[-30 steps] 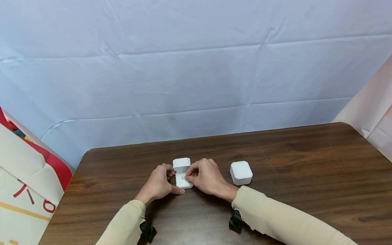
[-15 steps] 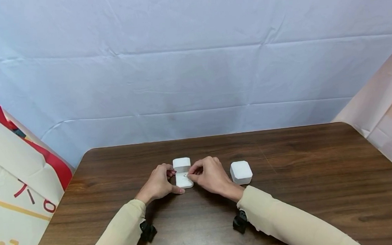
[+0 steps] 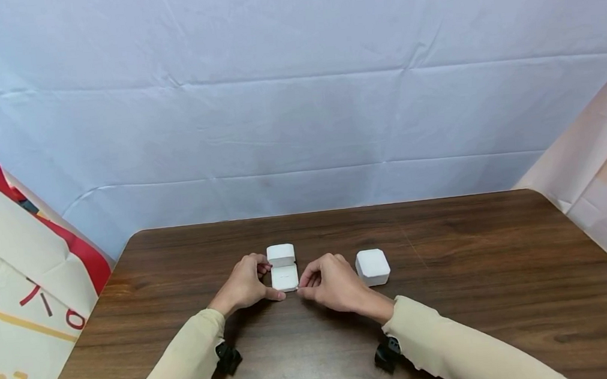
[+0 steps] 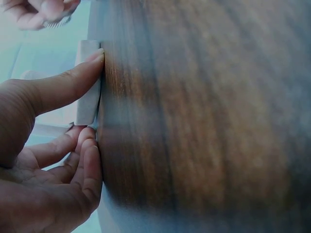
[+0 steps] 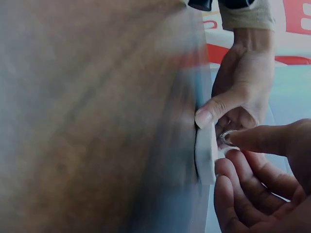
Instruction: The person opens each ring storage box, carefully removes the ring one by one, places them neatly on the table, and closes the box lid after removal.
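An open white ring box (image 3: 285,279) stands on the table with its lid raised at the back. My left hand (image 3: 245,285) holds its base between thumb and fingers, thumb at the front edge. Between thumb and fingertips, my right hand (image 3: 336,284) pinches a silver ring (image 5: 227,137) with a textured band, just off the box's front right corner. The ring also shows under the right hand's fingers in the left wrist view. A second white box (image 3: 372,266), its lid down, sits to the right, behind the right hand.
The dark wood-grain table (image 3: 484,270) ends at a pale cloth backdrop (image 3: 298,124). Printed cloths hang at the left and right sides. A black wrist camera (image 3: 228,357) is strapped to the left wrist, another to the right.
The right hand has drawn the ring out of the box's cushion, moving right and toward the front edge. The left hand and both boxes have stayed in place.
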Demonstrator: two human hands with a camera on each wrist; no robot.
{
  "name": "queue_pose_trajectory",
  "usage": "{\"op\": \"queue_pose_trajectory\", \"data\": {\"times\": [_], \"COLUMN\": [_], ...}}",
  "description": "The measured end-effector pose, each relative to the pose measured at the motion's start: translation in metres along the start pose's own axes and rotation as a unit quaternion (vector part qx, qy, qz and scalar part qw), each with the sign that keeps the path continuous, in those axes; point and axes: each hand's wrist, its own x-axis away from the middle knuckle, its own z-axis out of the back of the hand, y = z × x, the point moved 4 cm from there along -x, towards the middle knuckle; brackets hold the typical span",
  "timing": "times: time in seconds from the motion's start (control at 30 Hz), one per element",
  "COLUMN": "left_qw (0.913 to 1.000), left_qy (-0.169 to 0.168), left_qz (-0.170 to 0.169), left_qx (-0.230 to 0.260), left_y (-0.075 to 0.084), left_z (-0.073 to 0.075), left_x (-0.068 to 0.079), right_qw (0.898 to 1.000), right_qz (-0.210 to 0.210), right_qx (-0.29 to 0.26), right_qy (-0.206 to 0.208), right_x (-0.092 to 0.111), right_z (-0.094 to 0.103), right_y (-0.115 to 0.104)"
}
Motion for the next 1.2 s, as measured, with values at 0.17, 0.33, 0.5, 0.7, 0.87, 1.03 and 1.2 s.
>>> {"op": "queue_pose_trajectory", "data": {"times": [0.17,0.33,0.5,0.7,0.87,1.03,1.2], "left_qw": [1.0000,1.0000,0.9999,0.9999,0.9999,1.0000,1.0000], "left_qy": [0.002,0.006,0.010,0.009,0.007,0.003,0.005], "left_qz": [0.001,0.002,0.002,0.005,0.007,0.004,0.001], "left_qx": [0.000,-0.002,-0.004,-0.004,-0.004,-0.003,-0.002], "left_y": [0.000,-0.001,-0.001,-0.001,-0.001,-0.001,-0.001], "left_z": [0.000,-0.001,-0.001,-0.002,-0.002,-0.001,-0.001], "left_x": [0.000,-0.001,-0.001,-0.001,-0.001,-0.001,-0.001], "right_qw": [0.999,0.996,0.993,0.992,0.991,0.991,0.991], "right_qz": [0.009,0.011,0.003,0.004,0.001,-0.002,-0.006], "right_qx": [0.010,0.019,0.029,0.044,0.050,0.048,0.048], "right_qy": [-0.052,-0.089,-0.113,-0.118,-0.125,-0.129,-0.126], "right_x": [0.011,0.018,0.020,0.019,0.019,0.019,0.019], "right_z": [-0.006,-0.010,-0.012,-0.013,-0.013,-0.013,-0.014], "right_y": [0.000,-0.001,-0.002,-0.002,-0.002,-0.002,-0.001]}}
